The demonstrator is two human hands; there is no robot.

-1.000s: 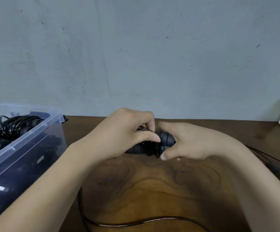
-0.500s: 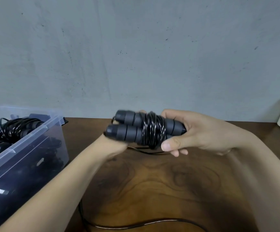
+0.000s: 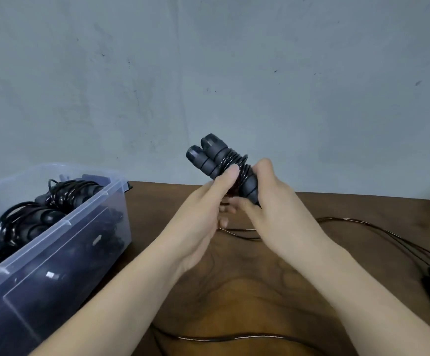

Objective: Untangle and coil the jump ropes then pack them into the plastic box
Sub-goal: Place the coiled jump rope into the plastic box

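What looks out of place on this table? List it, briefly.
Nothing damaged or spilled, but a loose cord sprawls uncoiled over the table at right, and another strand crosses its near edge, unlike the neat coils in the plastic box.

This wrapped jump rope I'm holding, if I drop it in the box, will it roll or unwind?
Probably little rolling: the two handles sit side by side, a flattish shape. The wound cord may spring loose, since your left hand pins it by thumb.

Matt black jump rope handles, translucent smooth plastic box, glossy grained wooden table, rough grey wall.
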